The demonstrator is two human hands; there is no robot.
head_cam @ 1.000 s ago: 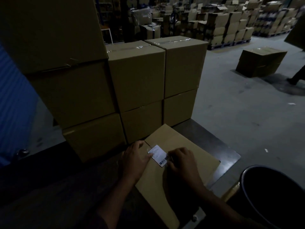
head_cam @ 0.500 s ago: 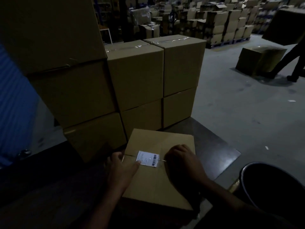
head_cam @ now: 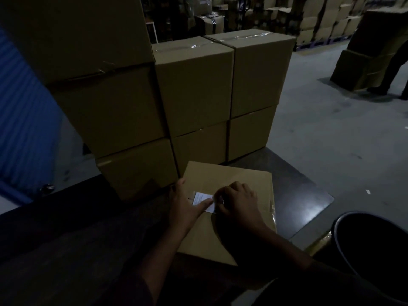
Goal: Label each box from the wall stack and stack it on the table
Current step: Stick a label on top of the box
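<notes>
A brown cardboard box [head_cam: 240,182] lies on the dark table [head_cam: 293,195] right in front of me. A small white label [head_cam: 201,198] sits on its top face. My left hand [head_cam: 185,208] rests on the box with its thumb pressing across the label. My right hand [head_cam: 237,204] covers the label's right end with its fingers curled down onto it. Behind the box, a stack of larger cardboard boxes [head_cam: 194,85] rises in three columns on the table.
A black round bin [head_cam: 373,246] stands at the lower right beside the table. A blue corrugated wall [head_cam: 24,120] is at the left. A person [head_cam: 395,67] carries boxes on the grey floor at the far right. Pallets of boxes [head_cam: 320,21] fill the background.
The box has turned on the table from a diagonal lie to nearly square with me. Both hands have closed in over the label. The person at the right has come closer to the floor boxes.
</notes>
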